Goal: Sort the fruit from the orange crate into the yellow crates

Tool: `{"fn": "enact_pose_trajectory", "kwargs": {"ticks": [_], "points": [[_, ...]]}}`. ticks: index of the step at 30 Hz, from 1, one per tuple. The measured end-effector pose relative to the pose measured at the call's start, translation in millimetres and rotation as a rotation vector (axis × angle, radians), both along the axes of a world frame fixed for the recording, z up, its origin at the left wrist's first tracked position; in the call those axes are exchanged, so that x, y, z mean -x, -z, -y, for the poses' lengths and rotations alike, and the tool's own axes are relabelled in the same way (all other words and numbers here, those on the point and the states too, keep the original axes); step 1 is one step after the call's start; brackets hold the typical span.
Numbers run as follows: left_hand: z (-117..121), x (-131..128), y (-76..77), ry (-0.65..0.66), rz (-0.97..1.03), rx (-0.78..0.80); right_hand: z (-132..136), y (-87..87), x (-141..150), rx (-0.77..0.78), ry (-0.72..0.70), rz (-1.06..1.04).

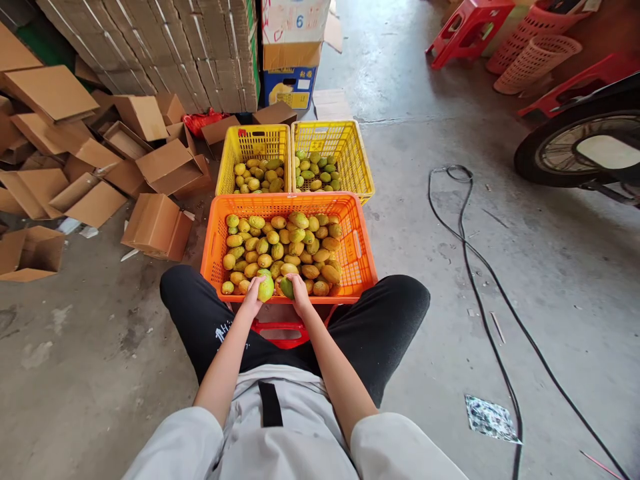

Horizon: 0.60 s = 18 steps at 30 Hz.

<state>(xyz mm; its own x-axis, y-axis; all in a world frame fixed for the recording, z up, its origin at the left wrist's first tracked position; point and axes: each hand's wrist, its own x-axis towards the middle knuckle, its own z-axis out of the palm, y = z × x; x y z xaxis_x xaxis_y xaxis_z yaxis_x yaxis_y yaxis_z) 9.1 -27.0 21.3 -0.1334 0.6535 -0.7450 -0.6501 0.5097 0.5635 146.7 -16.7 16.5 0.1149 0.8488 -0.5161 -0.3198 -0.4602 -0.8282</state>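
Note:
My left hand [254, 292] is closed around a light green oval fruit [267, 287], above the near edge of an orange plastic crate [369, 270]. Just to its right, my right hand [300, 293] grips a darker green oval fruit [287, 288]. The two held fruits are close together but apart. Many yellow and yellow-green oval fruits [277, 239] lie loose in the orange crate, between my knees. Beyond it stand two yellow crates side by side. The left one [230, 157] holds yellowish fruits, and the right one [356, 150] holds greener ones.
Open cardboard boxes [165, 167] are heaped at the left, before a stack of flattened cartons [200, 53]. A black cable [470, 260] snakes over the floor on the right. Beyond it are a motorbike wheel [550, 150], a red stool [467, 30] and pink baskets [537, 60].

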Motion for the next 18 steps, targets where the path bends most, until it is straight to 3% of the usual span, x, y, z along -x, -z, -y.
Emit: {"fn": "enact_pose_trajectory", "kwargs": {"ticks": [7,18], "points": [[-0.9,0.7,-1.0,0.053,0.063,0.012,-1.3,-5.4,-3.9,0.134,0.040,-0.260],[-4.0,1.1,-10.8,-0.033,0.195,0.089,-1.2,-8.0,-7.9,0.123,0.029,-0.301]]}}
